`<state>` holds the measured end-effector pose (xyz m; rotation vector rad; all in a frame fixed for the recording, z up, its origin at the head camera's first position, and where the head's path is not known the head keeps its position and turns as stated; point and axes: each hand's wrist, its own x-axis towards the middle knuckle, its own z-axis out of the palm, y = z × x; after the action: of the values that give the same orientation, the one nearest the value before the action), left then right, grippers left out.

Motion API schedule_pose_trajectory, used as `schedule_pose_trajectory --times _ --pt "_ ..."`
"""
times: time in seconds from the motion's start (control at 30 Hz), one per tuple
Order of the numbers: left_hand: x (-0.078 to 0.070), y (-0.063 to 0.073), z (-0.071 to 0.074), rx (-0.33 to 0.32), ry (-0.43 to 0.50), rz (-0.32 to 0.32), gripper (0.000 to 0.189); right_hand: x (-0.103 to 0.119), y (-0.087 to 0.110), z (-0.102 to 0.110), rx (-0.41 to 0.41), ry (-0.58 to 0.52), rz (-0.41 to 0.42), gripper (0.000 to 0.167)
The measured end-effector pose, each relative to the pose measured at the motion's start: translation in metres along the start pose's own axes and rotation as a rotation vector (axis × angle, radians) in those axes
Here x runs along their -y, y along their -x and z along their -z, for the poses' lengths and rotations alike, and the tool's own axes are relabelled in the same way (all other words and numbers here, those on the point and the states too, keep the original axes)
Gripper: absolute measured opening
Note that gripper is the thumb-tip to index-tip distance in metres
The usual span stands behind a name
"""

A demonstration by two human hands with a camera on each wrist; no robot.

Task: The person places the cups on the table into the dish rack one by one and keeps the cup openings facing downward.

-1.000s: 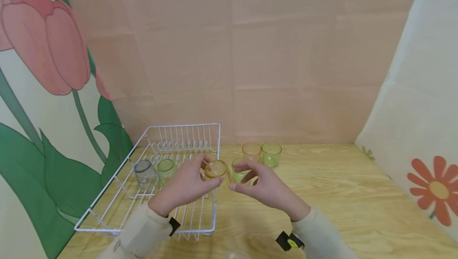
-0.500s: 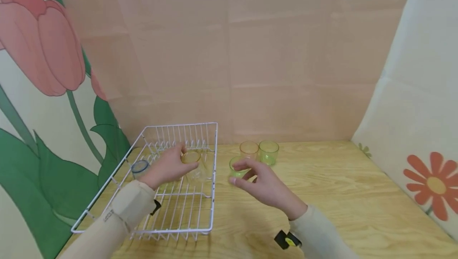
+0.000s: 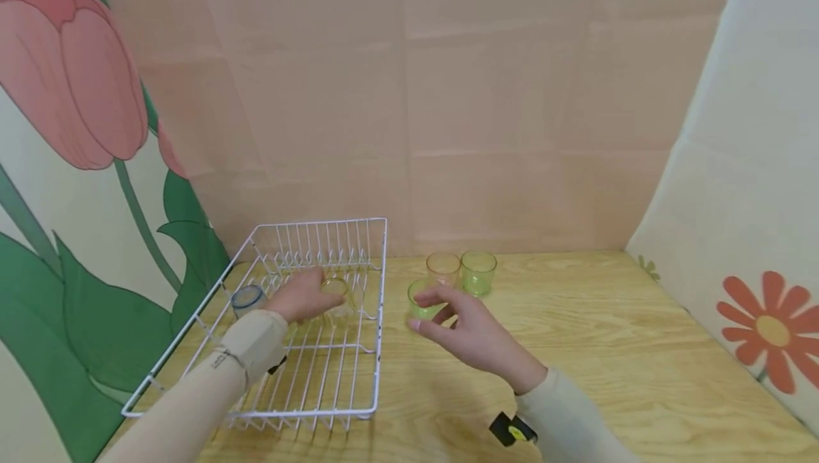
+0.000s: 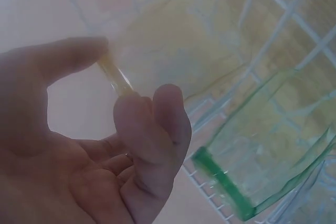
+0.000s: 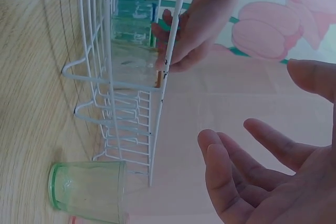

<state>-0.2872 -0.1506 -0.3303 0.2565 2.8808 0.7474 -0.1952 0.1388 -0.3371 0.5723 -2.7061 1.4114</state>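
Inside the white wire rack, my left hand pinches the rim of a yellow-rimmed clear glass between thumb and fingers. The left wrist view shows that yellow rim up close, with a green-rimmed glass standing beside it. A blue-rimmed glass is left of the hand in the rack. My right hand hovers with loosely bent fingers, holding nothing. Its fingertips overlap a small green glass on the table in the head view; the right wrist view shows them apart from a green glass.
Behind the right hand, an orange glass and another green glass stand side by side on the wooden table. A pinkish backdrop rises behind the table. Flower-printed cloth hangs at the right.
My left hand has carried the yellow-rimmed glass left from beside the right hand into the rack, then lowered it. The right hand has stayed almost in place.
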Motion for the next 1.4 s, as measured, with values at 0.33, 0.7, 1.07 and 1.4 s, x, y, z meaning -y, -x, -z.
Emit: schedule_pose_trajectory --times 0.33,0.7,1.07,1.4 --pt "0.006 -0.008 -0.006 0.010 -0.039 0.028 0.053 0.001 0.000 0.000 0.006 0.010 -0.004 0.041" --pt "0.008 -0.008 -0.004 0.022 -0.029 0.017 0.054 0.002 0.002 -0.002 0.023 0.012 -0.019 0.041" --pt "0.007 -0.004 0.004 0.051 -0.008 0.009 0.066 0.000 0.004 -0.003 0.018 0.027 -0.025 0.040" --pt "0.017 0.009 0.027 -0.015 -0.003 -0.046 0.042 -0.005 0.005 0.002 0.005 0.058 -0.002 0.034"
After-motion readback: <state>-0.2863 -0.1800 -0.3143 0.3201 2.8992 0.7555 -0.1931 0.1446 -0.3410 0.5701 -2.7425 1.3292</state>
